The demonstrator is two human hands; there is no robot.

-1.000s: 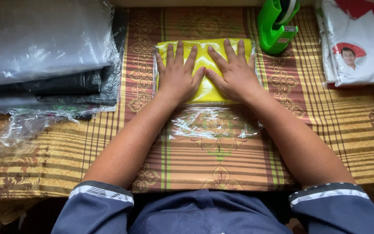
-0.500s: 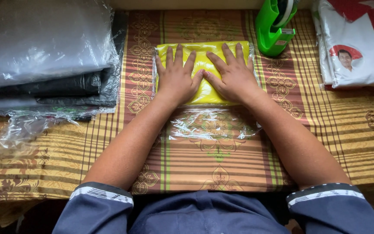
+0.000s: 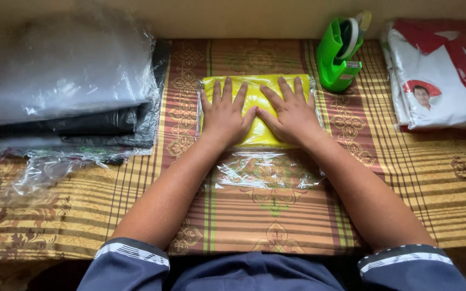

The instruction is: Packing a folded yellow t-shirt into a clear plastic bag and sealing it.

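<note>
Head view, looking straight down: both hands lie flat, fingers spread, on a folded yellow garment in a clear plastic bag (image 3: 258,108) that sits at the far middle of the bench (image 3: 405,183), which is covered by a brown and gold striped patterned cloth; the left hand (image 3: 225,114) covers the left half and the right hand (image 3: 292,113) the right half, thumbs nearly touching at the centre; neither grip closes on anything, the palms only press down; the empty, crinkled open end of the bag (image 3: 268,170) trails toward the person between the forearms. By the look of it the step in hand is flattening the packet and pushing air toward that open end; a next move would call for the loose flap to be folded over while one palm keeps the packet flat. Just to the right stands a green plastic tape dispenser (image 3: 341,54); farther right lies a folded white and red garment in plastic (image 3: 449,86); to the left, a stack of grey and black bagged garments (image 3: 66,91).
</note>
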